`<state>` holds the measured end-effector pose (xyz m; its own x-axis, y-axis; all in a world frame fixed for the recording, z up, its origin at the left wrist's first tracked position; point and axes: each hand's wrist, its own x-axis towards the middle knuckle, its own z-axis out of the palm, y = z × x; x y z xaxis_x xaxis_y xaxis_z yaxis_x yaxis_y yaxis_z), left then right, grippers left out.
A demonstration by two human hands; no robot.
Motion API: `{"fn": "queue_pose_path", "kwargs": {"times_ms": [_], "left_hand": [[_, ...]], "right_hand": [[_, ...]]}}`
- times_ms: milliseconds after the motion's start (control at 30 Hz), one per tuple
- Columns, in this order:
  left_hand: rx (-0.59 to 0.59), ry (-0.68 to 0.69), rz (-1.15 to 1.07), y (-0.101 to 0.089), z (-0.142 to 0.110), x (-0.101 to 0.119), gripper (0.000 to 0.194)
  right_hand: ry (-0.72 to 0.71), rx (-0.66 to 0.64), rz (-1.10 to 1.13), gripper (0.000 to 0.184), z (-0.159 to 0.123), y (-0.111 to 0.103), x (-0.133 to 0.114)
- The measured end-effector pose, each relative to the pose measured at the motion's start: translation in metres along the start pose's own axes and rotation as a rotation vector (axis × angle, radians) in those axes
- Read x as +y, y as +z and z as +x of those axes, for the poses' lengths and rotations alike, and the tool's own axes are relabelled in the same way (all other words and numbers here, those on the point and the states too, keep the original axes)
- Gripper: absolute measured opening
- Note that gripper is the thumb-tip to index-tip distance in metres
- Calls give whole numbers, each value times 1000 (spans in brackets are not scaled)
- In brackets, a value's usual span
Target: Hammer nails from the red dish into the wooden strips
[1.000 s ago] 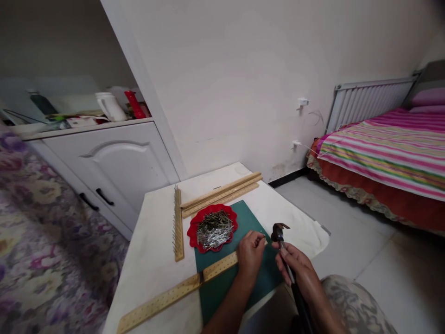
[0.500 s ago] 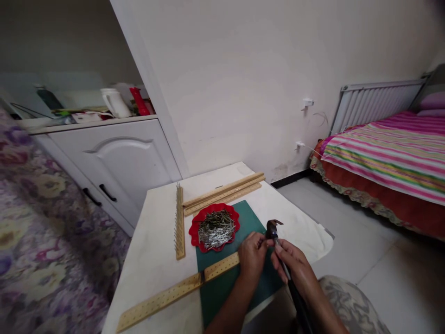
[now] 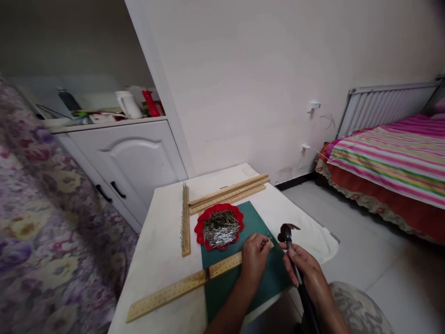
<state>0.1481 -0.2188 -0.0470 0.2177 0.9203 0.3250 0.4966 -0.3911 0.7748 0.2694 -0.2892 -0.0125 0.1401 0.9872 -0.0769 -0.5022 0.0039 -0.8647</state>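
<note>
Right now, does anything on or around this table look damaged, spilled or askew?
A dark band crosses the holed wooden strip near the left hand, odd against pale wood; stain or join, I cannot tell. A blotchy patch low on the wall also stands out.

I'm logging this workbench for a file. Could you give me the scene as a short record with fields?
left hand: over the dotted wooden strip, fingertips together; anything pinched is too small to tell
right hand: grips the hammer, head up
red dish: holds a heap of nails
nail-studded strip: left of the dish
behind dish: more wooden strips
surface: green mat on a white table
</note>
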Motion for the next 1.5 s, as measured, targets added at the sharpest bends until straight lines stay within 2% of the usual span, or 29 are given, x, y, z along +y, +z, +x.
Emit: {"fn": "queue_pose_path", "kwargs": {"times_ms": [133, 233, 367, 467, 567, 667, 900, 1100, 1267, 1367, 1500], "left_hand": [[-13, 3, 58, -21, -15, 2, 15], [19, 12, 140, -48, -17, -2, 16], [117, 2, 289, -89, 2, -13, 17], [27, -42, 457, -104, 21, -21, 16], [-86, -108, 633, -102, 34, -25, 13], [-145, -152, 751, -94, 39, -26, 12], [-165, -183, 841, -86, 45, -27, 17], [-141, -145, 883, -85, 42, -18, 23], [-86, -97, 869, -92, 32, -7, 25], [-72, -9, 777, -89, 19, 3, 21], [-188, 139, 509, -71, -10, 21, 19]], "right_hand": [[17, 3, 3, 30, -3, -5, 4], [24, 4, -20, 31, -4, -6, 6], [27, 6, -25, 33, -4, -4, 7], [29, 1, -24, 34, -4, -3, 8], [30, -10, -25, 34, -4, -3, 10], [22, -3, -34, 34, -5, -2, 10], [14, -1, -41, 34, -5, -5, 12], [17, -21, -44, 33, -6, -4, 11], [-1, -2, -81, 33, -8, -2, 9], [-6, 8, -121, 35, -9, 2, 10], [-15, 33, -187, 36, -10, 8, 10]]}}
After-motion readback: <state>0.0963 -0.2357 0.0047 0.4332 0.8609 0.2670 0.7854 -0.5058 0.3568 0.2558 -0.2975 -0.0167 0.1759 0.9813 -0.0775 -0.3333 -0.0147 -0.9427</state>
